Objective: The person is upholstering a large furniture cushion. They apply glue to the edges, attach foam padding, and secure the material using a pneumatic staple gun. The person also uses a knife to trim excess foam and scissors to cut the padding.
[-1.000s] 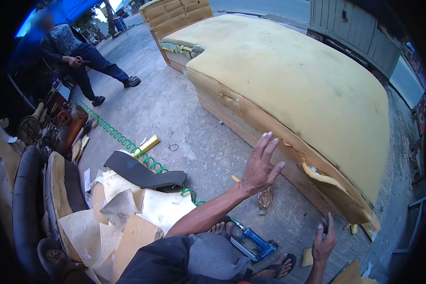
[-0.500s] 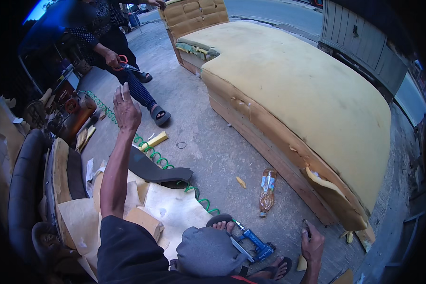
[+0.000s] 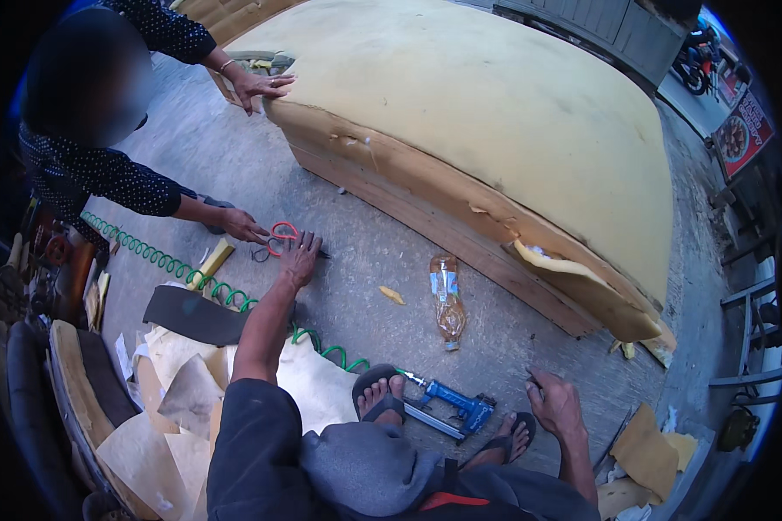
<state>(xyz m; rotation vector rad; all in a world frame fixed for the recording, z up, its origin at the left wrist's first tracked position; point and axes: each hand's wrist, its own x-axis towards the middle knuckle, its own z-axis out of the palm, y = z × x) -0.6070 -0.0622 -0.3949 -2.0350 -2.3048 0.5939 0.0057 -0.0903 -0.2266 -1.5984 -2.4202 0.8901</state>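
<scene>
My left hand (image 3: pixel 299 262) reaches forward, its fingers over the middle of a pair of scissors with red handles (image 3: pixel 283 229). A dark blade tip shows at the hand's right side. A co-worker's hand (image 3: pixel 247 227) is at the handle end of the same scissors. My right hand (image 3: pixel 558 403) hangs low at the right, fingers loosely bent and apart, with nothing visible in it. Between my sandalled feet lies a blue air stapler (image 3: pixel 460 408), joined to a coiled green hose (image 3: pixel 148 252).
A large piece with yellow foam (image 3: pixel 495 130) on a wooden base (image 3: pixel 408 234) spans the far side; the co-worker's other hand (image 3: pixel 261 85) rests on its corner. A plastic bottle (image 3: pixel 447 304) lies on the concrete. Foam scraps (image 3: pixel 647 451) and pale sheets (image 3: pixel 148 460) lie at both sides.
My left hand has moved right and down onto the scissors. The co-worker has come closer, bending and holding the scissors out. The view has shifted; my right hand stays low.
</scene>
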